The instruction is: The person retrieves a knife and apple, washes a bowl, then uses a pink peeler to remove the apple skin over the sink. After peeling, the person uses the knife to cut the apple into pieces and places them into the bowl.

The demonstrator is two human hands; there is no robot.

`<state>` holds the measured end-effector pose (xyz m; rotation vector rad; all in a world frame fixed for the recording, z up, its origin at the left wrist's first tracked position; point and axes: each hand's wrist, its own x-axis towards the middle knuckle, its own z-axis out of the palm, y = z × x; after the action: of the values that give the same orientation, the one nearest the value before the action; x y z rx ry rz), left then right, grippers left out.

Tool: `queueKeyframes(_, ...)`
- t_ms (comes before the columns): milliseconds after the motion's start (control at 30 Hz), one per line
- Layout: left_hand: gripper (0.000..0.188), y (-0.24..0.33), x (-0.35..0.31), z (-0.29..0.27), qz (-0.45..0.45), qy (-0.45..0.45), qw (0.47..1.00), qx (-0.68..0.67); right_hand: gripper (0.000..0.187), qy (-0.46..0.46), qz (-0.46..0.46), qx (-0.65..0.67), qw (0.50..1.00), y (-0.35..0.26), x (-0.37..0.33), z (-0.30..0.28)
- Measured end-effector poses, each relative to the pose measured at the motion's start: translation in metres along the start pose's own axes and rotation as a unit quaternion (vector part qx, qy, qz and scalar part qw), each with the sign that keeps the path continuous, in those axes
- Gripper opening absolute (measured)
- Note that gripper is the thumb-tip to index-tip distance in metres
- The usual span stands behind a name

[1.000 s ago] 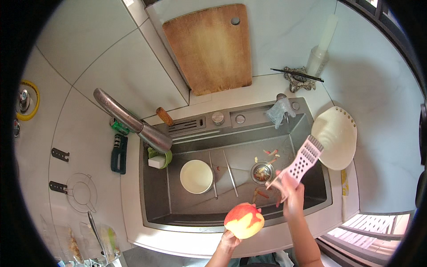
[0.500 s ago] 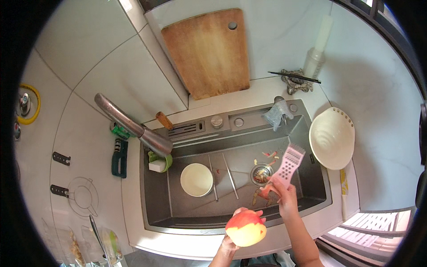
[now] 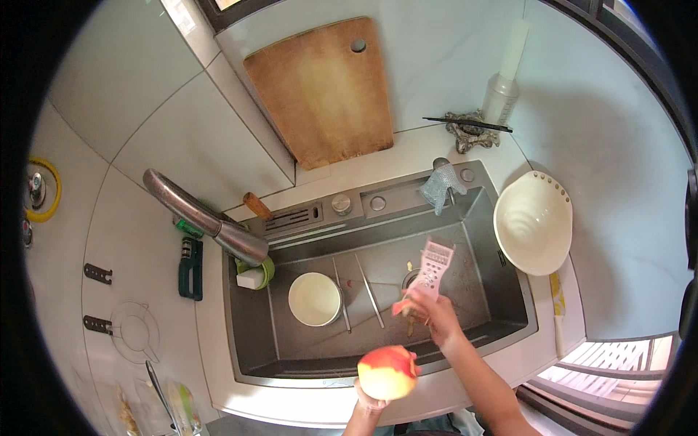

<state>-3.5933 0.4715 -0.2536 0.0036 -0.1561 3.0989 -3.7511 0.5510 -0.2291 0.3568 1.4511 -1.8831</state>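
In my left hand (image 3: 369, 398) is a large, partly peeled mango (image 3: 387, 375), held over the sink's front edge. Red skin remains on its upper side, while yellow flesh shows below. My right hand (image 3: 438, 321) grips a pink peeler with a grater face (image 3: 430, 277), its toothed end pointing up and away from me. A reddish strip of peel (image 3: 401, 308) hangs by the fingers of that hand. Peeler and mango are apart. Beneath the right hand lies the drain (image 3: 411, 278), mostly hidden, with scraps of peel near it.
The dark sink (image 3: 305, 352) contains a white bowl (image 3: 315, 299) and two thin rods. A metal faucet (image 3: 211, 221) leans over its left side. To the right stands a cream bowl (image 3: 534, 225) beside a yellow-and-white knife (image 3: 558, 309). Behind leans a wooden cutting board (image 3: 323, 94).
My right hand with the peeler has moved left, over the drain and closer to the mango. The mango has shifted slightly left and tilted. The whole view has shifted a little.
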Motion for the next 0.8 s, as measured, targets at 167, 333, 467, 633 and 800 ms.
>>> queueKeyframes(167, 0.078, -0.001, 0.002, 0.010, -0.050, 0.160, 0.985, 0.036, 0.030, -0.046, -0.064, 0.153, 0.985, 0.011, -0.015, -0.022)
queueKeyframes(333, 0.083, 0.003, 0.003, 0.016, -0.001, 0.209, 0.946, 0.250, 0.025, -0.110, -0.135, 0.113, 0.978, 0.013, -0.058, -0.010)
queueKeyframes(467, 0.090, 0.001, -0.003, 0.019, 0.018, 0.188, 0.934, 0.304, 0.018, -0.152, -0.213, 0.077, 0.962, 0.000, -0.071, 0.002)
queueKeyframes(633, 0.082, -0.005, -0.003, 0.021, 0.036, 0.221, 0.944, 0.241, 0.016, -0.166, -0.252, -0.088, 0.949, 0.001, -0.077, 0.001)
queueKeyframes(800, 0.088, -0.005, 0.007, 0.026, 0.033, 0.238, 0.944, 0.225, 0.024, -0.119, -0.119, 0.120, 0.978, 0.006, -0.040, 0.002)
